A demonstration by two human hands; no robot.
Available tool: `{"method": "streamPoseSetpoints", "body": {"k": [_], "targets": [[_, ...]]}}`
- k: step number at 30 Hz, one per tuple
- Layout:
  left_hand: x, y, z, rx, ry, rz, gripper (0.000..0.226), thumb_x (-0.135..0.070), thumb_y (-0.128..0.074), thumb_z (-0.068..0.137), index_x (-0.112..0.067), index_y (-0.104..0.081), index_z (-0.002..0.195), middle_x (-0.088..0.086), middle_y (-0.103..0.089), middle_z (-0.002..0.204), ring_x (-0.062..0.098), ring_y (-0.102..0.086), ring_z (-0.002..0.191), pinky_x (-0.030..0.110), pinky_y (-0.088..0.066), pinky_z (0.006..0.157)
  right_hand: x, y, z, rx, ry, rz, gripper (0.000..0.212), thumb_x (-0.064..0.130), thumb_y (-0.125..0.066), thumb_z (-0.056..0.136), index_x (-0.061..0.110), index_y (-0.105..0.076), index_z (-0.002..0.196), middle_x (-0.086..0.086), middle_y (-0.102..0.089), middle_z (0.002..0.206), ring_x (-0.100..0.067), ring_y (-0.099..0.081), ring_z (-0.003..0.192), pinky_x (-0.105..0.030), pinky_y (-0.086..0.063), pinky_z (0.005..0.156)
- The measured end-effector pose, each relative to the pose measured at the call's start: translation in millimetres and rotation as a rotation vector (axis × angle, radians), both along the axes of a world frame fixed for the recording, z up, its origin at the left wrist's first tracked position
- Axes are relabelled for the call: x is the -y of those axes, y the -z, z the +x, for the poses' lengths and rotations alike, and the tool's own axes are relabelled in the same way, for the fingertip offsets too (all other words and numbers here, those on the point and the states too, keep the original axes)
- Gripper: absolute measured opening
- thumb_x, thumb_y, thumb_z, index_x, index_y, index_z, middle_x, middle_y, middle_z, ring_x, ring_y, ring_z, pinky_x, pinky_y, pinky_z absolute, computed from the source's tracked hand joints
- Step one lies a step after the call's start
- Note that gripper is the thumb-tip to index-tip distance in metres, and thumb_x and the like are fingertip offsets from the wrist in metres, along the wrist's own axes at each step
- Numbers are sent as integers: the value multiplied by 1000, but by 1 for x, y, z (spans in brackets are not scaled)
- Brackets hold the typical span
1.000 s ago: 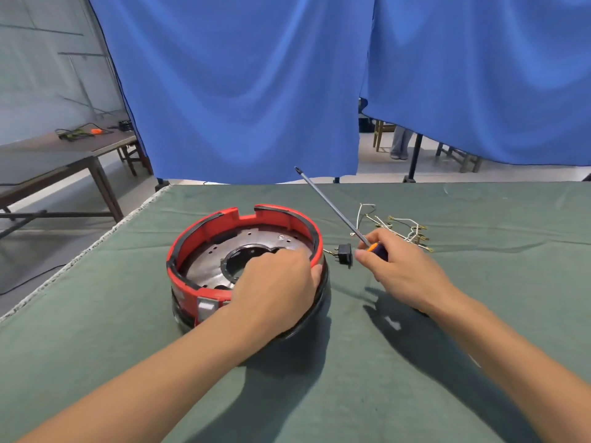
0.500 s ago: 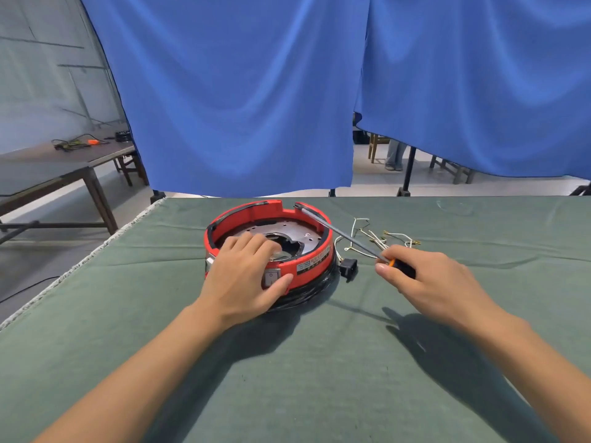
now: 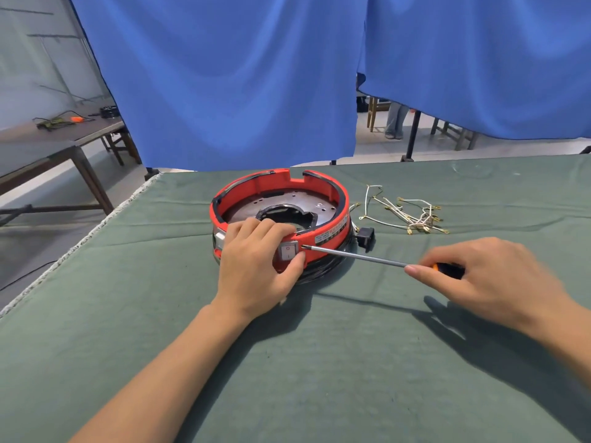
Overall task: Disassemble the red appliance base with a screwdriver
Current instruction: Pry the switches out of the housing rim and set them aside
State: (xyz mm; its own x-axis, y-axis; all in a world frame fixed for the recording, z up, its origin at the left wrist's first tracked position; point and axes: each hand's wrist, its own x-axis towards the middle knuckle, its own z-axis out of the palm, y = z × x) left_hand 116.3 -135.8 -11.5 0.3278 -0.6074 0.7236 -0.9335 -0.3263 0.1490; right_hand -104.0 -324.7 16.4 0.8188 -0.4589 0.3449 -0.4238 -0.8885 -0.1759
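The red appliance base (image 3: 281,215) on the table is gripped by the left hand (image 3: 259,270); the screwdriver (image 3: 355,256), pinched by the right hand (image 3: 486,279), is best levered gently beside the switch (image 3: 288,251).

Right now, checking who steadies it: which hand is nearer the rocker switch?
Left. The left hand touches the switch; the right hand is off to its right.

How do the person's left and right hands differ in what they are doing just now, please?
The left hand grips the red appliance base, fingers over its rim and thumb below the rocker switch; the right hand holds the screwdriver by its handle. The left is sharp, the right blurred. Both are bare.
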Motion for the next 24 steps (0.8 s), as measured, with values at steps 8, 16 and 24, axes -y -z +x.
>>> {"method": "streamPoseSetpoints", "body": {"k": [8,16,24], "targets": [[4,-2,-9,-5,-29,12,34,-36,-54,78,-12,-70,95,-1,-67,86,28,-58,82,35,-34,81,-4,3,0,-21,11,2,59,79,-23,71,43,-68,81,17,-63,68,-14,-57,73,-30,-44,61],[6,-6,-15,-106,-9,-5,45,-53,-52,80,-14,-69,95,-3,-66,88,23,-55,86,29,-27,82,3,-6,5,-63,-23,56,49,81,-30,70,45,-63,68,22,-53,57,-12,-52,66,-26,-35,53],[9,-4,-16,-107,-19,-45,50,-60,-56,75,-15,-69,92,-4,-66,87,23,-56,87,31,-26,83,0,-2,5,-45,-28,-10,48,74,-33,76,39,-66,75,15,-55,56,-15,-50,61,-27,-34,51]]}}
